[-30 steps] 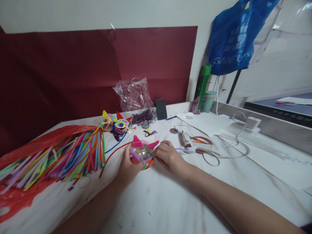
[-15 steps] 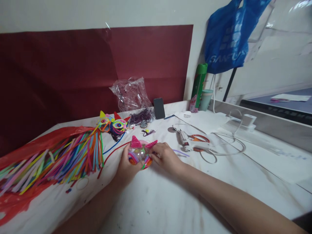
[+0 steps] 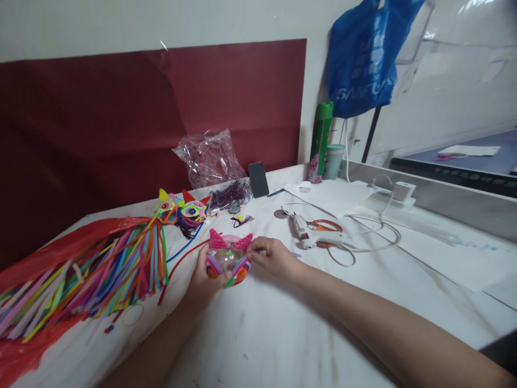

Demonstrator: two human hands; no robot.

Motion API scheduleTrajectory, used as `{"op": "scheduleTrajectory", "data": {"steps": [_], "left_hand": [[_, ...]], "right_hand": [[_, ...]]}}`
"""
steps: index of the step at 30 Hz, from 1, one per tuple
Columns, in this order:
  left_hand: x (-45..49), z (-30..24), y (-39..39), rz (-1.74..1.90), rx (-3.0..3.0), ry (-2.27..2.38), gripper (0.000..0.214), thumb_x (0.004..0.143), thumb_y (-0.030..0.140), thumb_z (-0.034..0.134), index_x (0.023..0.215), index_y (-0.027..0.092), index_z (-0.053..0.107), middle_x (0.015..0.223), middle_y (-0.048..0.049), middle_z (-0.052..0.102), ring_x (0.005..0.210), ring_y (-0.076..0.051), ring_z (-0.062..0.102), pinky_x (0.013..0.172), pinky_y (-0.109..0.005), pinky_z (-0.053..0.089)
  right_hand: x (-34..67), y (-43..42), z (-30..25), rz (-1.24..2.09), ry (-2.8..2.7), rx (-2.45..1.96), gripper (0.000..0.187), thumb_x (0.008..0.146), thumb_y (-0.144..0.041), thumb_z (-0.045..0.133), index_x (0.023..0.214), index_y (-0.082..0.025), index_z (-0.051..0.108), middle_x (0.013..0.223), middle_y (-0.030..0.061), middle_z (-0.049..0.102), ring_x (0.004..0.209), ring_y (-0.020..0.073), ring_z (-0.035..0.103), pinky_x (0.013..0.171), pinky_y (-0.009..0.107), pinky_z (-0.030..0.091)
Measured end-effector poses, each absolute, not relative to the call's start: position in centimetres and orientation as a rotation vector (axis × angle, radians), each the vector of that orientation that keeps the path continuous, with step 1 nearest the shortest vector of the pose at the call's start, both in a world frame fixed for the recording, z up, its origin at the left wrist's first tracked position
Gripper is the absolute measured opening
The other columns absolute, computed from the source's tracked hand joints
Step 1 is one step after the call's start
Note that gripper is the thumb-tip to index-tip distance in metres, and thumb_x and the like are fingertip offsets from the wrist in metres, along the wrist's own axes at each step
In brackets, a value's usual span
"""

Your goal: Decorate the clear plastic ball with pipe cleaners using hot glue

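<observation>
A clear round ornament (image 3: 228, 260) with pink pipe-cleaner ears and coiled pipe-cleaner eyes sits upright, low over the table. Its left side is gripped by my left hand (image 3: 204, 277), thumb across the lower front. My right hand (image 3: 274, 257) is closed in a pinch at the ornament's right edge, beside the right ear. A purple pipe cleaner (image 3: 297, 254) seems to run through its fingers, its end showing behind the hand; the fingers hide most of it. Behind lie two finished-looking pipe-cleaner heads, one dark blue (image 3: 192, 212) and one yellow-eared (image 3: 167, 209).
Many coloured pipe cleaners (image 3: 117, 269) lie on a red plastic bag (image 3: 24, 361) at left. To the right are a white glue gun (image 3: 305, 233), orange-handled scissors (image 3: 329, 223) and a looped cable. A phone (image 3: 258, 180) leans behind, near a crumpled clear bag (image 3: 210, 159) and green spray can (image 3: 321, 140).
The view has shifted slightly. The ornament is turned more toward me, showing both coiled eyes. My right fingers have moved up along its right edge, and less of the purple pipe cleaner shows.
</observation>
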State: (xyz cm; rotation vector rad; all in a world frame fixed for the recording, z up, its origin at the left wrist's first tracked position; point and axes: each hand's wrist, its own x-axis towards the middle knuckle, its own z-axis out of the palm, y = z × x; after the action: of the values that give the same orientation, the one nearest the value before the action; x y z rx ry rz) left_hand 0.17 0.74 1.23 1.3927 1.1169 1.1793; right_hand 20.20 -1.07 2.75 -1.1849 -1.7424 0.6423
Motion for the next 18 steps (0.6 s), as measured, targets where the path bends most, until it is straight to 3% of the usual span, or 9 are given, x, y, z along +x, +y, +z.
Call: {"op": "scheduleTrajectory", "data": {"steps": [6, 18], "left_hand": [[0.36, 1.42, 0.35, 1.126, 1.264, 0.936, 0.084, 0.057, 0.022, 0.074, 0.133, 0.023, 0.040, 0.104, -0.0047, 0.067, 0.093, -0.023, 0.065, 0.081, -0.033, 0.052], [0.04, 0.77, 0.35, 1.124, 1.145, 0.713, 0.067, 0.069, 0.029, 0.066, 0.132, 0.028, 0.043, 0.110, -0.0052, 0.068, 0.102, -0.025, 0.064, 0.087, -0.037, 0.051]], "right_hand": [[20.50, -1.30, 3.04, 0.806, -1.633, -1.163, 0.011, 0.077, -0.009, 0.058, 0.074, -0.016, 0.065, 0.069, -0.0021, 0.066, 0.066, 0.0124, 0.058, 0.064, 0.022, 0.044], [20.29, -1.69, 3.02, 0.971, -1.501, -1.093, 0.010, 0.075, -0.007, 0.057, 0.072, -0.016, 0.062, 0.061, -0.0039, 0.058, 0.058, 0.0098, 0.051, 0.056, 0.020, 0.040]]}}
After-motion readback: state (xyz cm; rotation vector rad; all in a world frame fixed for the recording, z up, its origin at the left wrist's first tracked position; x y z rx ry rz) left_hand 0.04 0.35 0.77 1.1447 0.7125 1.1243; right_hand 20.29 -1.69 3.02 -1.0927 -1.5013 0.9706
